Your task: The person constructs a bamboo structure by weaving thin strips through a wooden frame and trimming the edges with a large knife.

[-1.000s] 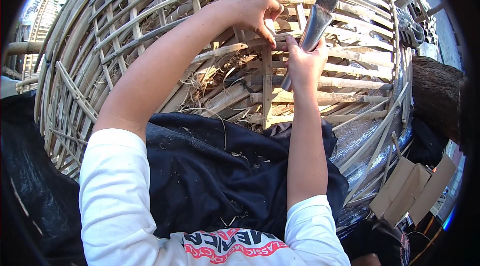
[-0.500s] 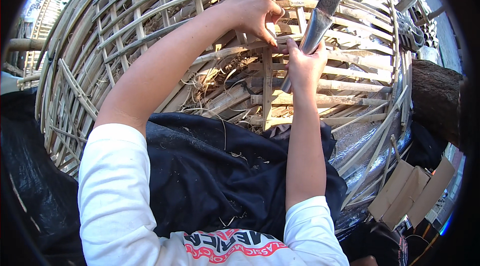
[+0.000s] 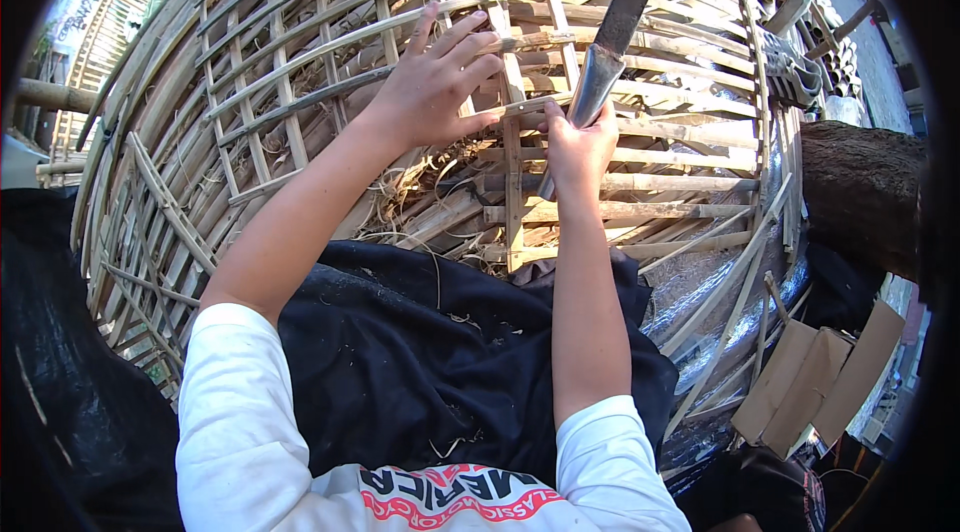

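My right hand (image 3: 583, 154) is wrapped round the tubular metal handle of a knife (image 3: 622, 17) with a broad, dark, square-ended blade pointing up and away from me. Its thumb is close to the end of a short crosswise bamboo strip (image 3: 537, 105). Over the woven bamboo lattice (image 3: 290, 62) my left hand (image 3: 440, 82) spreads its fingers, holding nothing that I can see. The left thumb tip lies by the strip's left end; whether it touches is unclear. Below the hands an upright slat (image 3: 514, 197) crosses several horizontal slats, with loose shavings (image 3: 425, 177) to its left.
Dark cloth (image 3: 420, 332) covers my lap. At right lie a thick log (image 3: 860, 182) and an open cardboard box (image 3: 815, 382), with metal clamp-like pieces (image 3: 790, 67) beyond. Loose bamboo strips (image 3: 160, 182) stick out at the left, and a bamboo pole (image 3: 58, 97) lies at far left.
My left hand has moved left and nearer, its bent fingers now spreading out. The knife in my right hand sits slightly lower and further left in view, and the whole view has shifted a little.
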The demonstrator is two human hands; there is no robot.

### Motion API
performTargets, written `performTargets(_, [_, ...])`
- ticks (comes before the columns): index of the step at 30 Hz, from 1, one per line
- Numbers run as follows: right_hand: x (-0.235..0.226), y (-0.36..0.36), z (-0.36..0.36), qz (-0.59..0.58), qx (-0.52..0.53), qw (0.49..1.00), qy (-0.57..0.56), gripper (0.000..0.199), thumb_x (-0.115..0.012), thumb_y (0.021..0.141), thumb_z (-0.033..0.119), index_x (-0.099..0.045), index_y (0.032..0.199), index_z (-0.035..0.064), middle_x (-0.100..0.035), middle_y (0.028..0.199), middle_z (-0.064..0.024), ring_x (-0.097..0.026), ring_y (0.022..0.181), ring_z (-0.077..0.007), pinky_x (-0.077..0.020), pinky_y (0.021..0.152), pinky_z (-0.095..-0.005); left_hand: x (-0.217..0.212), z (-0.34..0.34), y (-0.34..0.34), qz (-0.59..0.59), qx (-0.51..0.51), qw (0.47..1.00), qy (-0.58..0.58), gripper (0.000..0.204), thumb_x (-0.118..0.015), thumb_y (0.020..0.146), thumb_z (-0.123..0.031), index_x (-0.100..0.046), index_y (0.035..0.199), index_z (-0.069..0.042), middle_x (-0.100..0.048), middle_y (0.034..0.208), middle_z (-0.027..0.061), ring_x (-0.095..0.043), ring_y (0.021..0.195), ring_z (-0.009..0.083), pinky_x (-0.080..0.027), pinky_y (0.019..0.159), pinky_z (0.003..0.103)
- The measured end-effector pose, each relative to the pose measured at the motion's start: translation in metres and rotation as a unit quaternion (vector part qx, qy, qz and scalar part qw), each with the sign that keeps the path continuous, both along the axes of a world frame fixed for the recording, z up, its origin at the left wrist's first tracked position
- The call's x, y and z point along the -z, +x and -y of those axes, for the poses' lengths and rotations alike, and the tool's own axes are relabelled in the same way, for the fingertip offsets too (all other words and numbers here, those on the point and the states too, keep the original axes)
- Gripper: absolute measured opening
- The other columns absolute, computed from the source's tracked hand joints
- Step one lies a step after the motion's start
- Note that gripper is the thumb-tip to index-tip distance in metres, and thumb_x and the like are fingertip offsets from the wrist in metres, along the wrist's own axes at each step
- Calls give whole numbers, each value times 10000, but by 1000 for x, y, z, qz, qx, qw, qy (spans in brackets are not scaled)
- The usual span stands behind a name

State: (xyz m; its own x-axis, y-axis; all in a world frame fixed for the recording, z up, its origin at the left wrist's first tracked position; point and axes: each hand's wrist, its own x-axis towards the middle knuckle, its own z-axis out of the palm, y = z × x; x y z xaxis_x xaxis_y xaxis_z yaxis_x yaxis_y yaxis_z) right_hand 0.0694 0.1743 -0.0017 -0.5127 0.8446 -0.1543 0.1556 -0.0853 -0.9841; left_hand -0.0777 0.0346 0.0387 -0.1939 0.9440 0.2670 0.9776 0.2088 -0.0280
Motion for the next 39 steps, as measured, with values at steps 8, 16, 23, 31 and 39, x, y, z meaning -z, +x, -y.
performTargets(8, [2,0,-1,42,1,995,87,284,-776,800,113,-566,957,5,-671,827,-109,-635,745,-193,-500,758,-333,38,40,41,-36,-143,988,48,550,-646,878,-475,-511,1311,-165,-425,1385,150,-410,1312,311,-265,1105,542])
performTargets(16, [-4,7,-5,96,-7,987,126,341,-813,779,173,-566,942,5,-655,804,-106,-621,729,-219,-501,755,-351,39,43,41,-62,-153,986,-5,345,-605,914,-429,-610,930,-85,-640,883,68,-554,1018,238,-379,873,405])
performTargets(23, [-2,26,-7,129,-24,972,194,416,-828,784,285,-585,948,-10,-648,775,-118,-624,727,-246,-505,751,-367,44,44,23,-35,-79,995,-55,299,-572,954,-392,-599,913,-97,-658,677,86,-668,807,268,-364,966,401])
performTargets(31, [26,116,40,131,-159,959,196,301,-671,894,138,-507,1102,-6,-604,697,-60,-575,524,-114,-473,482,-283,46,46,17,36,-67,995,-66,229,-599,926,-293,-585,893,-67,-647,627,137,-669,672,315,-349,995,429])
performTargets(39, [8,109,64,108,-109,976,154,451,-684,884,167,-479,1239,-20,-681,777,-130,-675,697,-190,-519,671,-324,47,44,16,63,-64,995,-54,241,-651,879,-289,-589,917,-59,-671,678,157,-682,720,329,-343,1014,434])
